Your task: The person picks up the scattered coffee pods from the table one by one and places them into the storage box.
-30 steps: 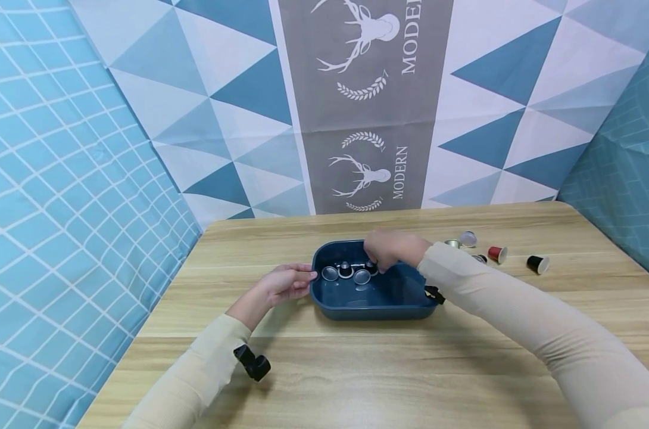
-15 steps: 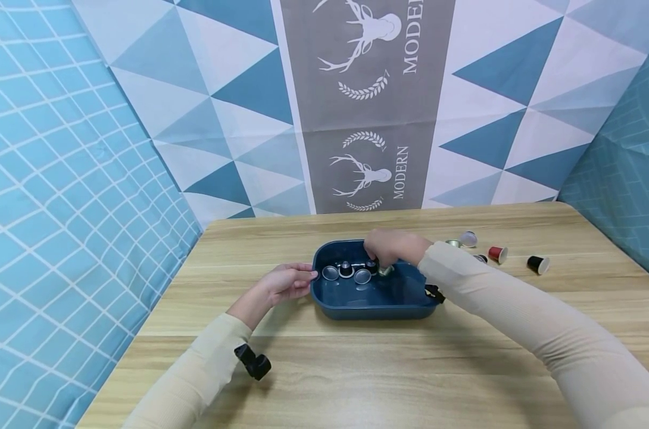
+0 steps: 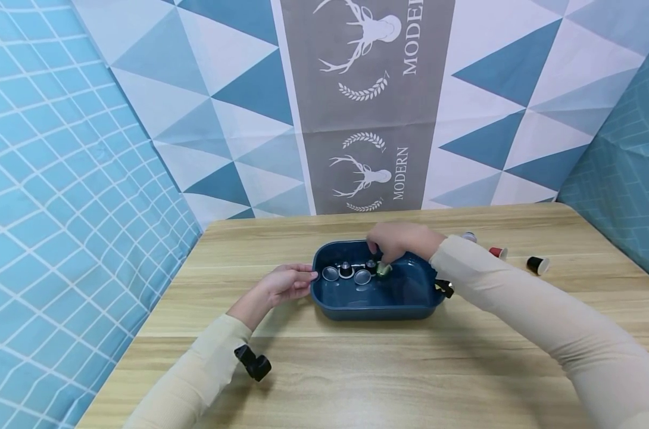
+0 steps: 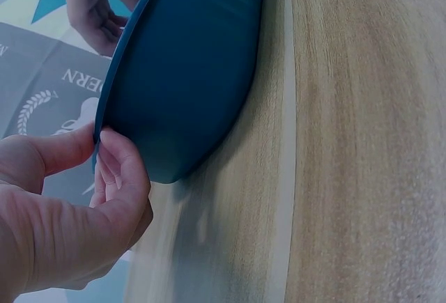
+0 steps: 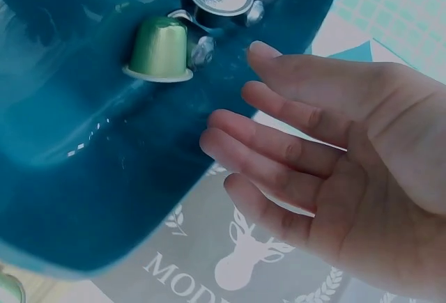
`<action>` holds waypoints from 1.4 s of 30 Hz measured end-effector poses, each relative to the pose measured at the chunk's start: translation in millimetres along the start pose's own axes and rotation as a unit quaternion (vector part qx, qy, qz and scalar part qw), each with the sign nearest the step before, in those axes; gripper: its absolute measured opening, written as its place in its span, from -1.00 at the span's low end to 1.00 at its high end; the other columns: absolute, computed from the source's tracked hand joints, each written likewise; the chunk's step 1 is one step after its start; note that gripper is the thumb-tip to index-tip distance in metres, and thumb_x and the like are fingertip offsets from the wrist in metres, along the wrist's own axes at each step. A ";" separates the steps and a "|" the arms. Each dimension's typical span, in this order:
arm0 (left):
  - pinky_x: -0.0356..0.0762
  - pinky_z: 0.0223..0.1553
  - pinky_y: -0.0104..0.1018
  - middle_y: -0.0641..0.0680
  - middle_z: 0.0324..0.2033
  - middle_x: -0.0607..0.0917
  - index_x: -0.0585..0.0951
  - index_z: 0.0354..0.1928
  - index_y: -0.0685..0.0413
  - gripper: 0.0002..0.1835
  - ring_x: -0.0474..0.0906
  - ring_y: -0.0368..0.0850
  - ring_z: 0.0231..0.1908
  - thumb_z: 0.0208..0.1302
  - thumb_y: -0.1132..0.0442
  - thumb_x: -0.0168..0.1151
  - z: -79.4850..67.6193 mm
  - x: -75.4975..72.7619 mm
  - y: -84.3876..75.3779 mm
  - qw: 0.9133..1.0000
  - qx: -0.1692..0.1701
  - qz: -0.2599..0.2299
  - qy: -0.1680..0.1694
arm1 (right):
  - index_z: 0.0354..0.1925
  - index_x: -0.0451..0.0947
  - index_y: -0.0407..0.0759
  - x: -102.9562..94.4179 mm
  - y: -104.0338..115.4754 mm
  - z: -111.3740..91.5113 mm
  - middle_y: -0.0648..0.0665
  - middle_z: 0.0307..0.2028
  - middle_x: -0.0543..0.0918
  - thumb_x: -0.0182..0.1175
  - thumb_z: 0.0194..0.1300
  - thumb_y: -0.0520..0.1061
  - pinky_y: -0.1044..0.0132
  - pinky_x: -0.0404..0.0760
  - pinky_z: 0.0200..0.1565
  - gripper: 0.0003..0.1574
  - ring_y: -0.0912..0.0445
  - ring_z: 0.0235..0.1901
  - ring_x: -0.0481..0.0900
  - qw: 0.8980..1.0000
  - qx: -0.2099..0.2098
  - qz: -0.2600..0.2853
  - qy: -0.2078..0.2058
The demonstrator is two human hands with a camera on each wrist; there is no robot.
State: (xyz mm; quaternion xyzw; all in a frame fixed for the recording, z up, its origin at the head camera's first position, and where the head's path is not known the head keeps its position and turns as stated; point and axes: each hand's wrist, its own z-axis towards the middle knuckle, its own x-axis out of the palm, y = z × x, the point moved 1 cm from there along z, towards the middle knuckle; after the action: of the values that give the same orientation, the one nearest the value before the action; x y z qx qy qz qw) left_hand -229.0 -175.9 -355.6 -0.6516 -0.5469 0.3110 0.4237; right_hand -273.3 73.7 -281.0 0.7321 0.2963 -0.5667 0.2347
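A dark blue plastic tub (image 3: 378,312) stands on the wooden table. My left hand (image 3: 289,281) pinches its left rim between thumb and fingers; the left wrist view shows the tub's outer wall (image 4: 188,59) beside them. Over the tub's back part is my right hand (image 3: 399,240). In the right wrist view its relaxed fingers (image 5: 279,157) are spread and hold nothing. A green coffee capsule (image 5: 160,49) stands in the tub just off the fingertips. Several other capsules lie to its left, among them a silver-lidded one (image 3: 362,277) and a black one (image 3: 346,269).
Right of the tub, a red capsule (image 3: 498,252), a black capsule (image 3: 537,264) and a pale capsule (image 3: 469,236) lie on the table (image 3: 356,375). Part of a green capsule (image 5: 10,290) shows at the right wrist view's corner. Patterned cloth (image 3: 249,107) hangs behind.
My right hand has let go of the green capsule and shifted slightly up and right. The capsule now shows in the tub beside the others. The left hand has stayed on the rim.
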 end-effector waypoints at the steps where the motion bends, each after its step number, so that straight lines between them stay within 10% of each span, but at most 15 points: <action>1: 0.52 -0.36 -0.48 -0.16 -0.67 0.46 0.38 0.07 0.23 -0.73 0.32 -0.36 -0.62 0.38 0.38 0.06 0.1 -0.2 0.3 1.000 0.001 0.002 0.000 | -0.13 0.59 -0.24 -1.0 -0.3 -1.6 -0.16 -0.11 0.67 0.41 0.08 -0.14 0.13 0.61 -0.03 -0.63 0.03 -0.18 0.59 1.000 0.000 -0.002 0.001; 8: 0.56 -0.36 -0.48 -0.14 -0.56 0.61 0.39 0.11 0.25 -0.69 0.48 -0.37 -0.57 0.37 0.38 0.08 0.2 -0.8 0.2 1.000 -0.005 0.003 -0.013 | -0.09 0.58 -0.27 -5.8 -7.0 -14.4 -0.13 -0.35 0.64 0.39 0.11 -0.15 0.13 0.61 -0.08 -0.61 0.12 -0.43 0.48 1.000 -0.005 0.005 0.008; 25: 0.55 -0.36 -0.50 -0.13 -0.54 0.62 0.37 0.15 0.27 -0.64 0.49 -0.38 -0.57 0.35 0.38 0.10 1.1 -1.8 0.3 1.000 -0.011 -0.008 -0.009 | -0.09 0.56 -0.27 -1.6 -34.0 -57.7 -0.23 -0.18 0.64 0.36 0.16 -0.14 0.09 0.62 -0.10 -0.64 0.02 -0.21 0.58 0.999 0.007 0.036 -0.020; 42: 0.56 -0.35 -0.48 -0.12 -0.51 0.61 0.40 0.09 0.22 -0.70 0.49 -0.35 -0.53 0.35 0.38 0.10 -0.6 -1.4 -2.5 1.000 -0.016 -0.015 -0.007 | -0.22 0.61 -0.20 19.6 -57.3 -95.1 -0.12 -0.29 0.68 0.32 0.17 -0.21 0.17 0.63 -0.24 -0.83 0.06 -0.30 0.59 0.988 0.006 0.063 -0.142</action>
State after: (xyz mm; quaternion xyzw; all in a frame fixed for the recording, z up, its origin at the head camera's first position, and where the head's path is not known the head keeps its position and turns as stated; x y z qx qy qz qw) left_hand -229.9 -177.3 -353.1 -0.6476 -0.5645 0.3004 0.4144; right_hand -244.2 182.6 -276.9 0.6625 0.2102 -0.6510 0.3052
